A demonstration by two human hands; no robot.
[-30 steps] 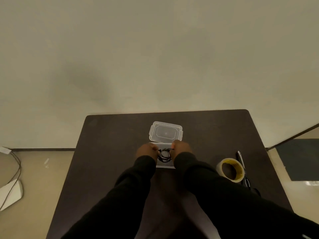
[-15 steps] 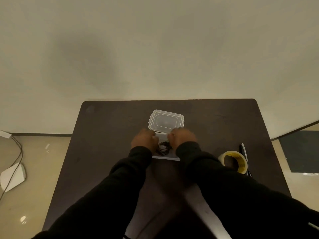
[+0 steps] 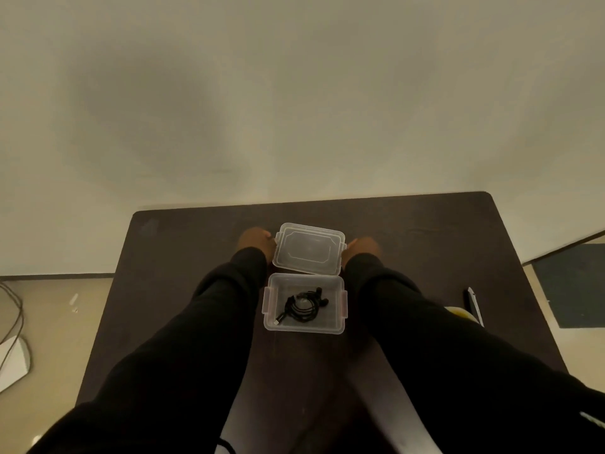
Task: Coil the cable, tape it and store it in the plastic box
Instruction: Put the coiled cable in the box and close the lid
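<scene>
From the head view: coiled cable [image 3: 302,308] already lying inside the open plastic box [image 3: 337,322] on the table [image 3: 183,244] (tape on the coil too small to make out). Left hand [image 3: 257,242] and right hand [image 3: 361,248] at opposite short edges of the lid [image 3: 309,249] just behind the box, fingers apparently closed on it. Probably left: seating the lid and snapping the latches.

A dark desk [image 3: 183,257] stands against a plain pale wall [image 3: 294,93] under dim, yellowish light. Beige floor [image 3: 55,316] shows at both sides, with a dark mat [image 3: 576,283] at right.
</scene>
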